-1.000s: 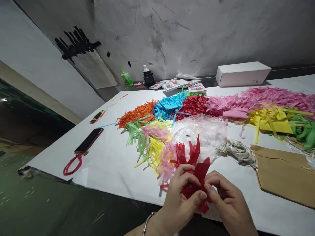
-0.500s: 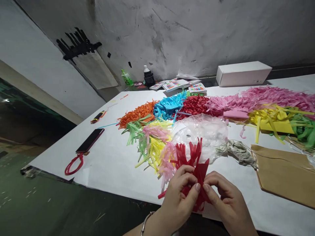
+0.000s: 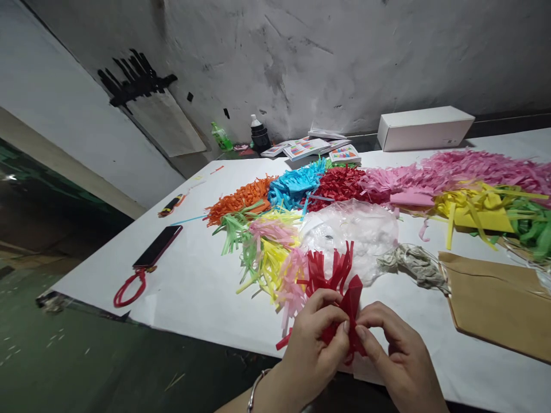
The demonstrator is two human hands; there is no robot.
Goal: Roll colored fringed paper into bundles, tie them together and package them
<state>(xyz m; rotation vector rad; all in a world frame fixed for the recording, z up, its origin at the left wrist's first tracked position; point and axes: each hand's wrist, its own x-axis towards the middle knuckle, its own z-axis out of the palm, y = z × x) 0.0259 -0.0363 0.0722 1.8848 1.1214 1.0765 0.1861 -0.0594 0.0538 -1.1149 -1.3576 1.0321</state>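
L hand [image 3: 318, 347] grips red, fringed thin-paper bunch [image 3: 352, 298] betw. thumb & fingers; R hand [image 3: 398, 353] pinches its R side, thumb vs. forefinger. Bunch is over near edge of white, flat-topped table [image 3: 193, 287], nearer than crumpled clear plastic bag [image 3: 355, 229].

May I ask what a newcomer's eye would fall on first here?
Most likely the bright row across the white table: the orange heap, blue heap, dark red heap, then the pink heap reaching the picture's right edge. Next, near the front edge, the red strips pinched by the left hand and right hand.
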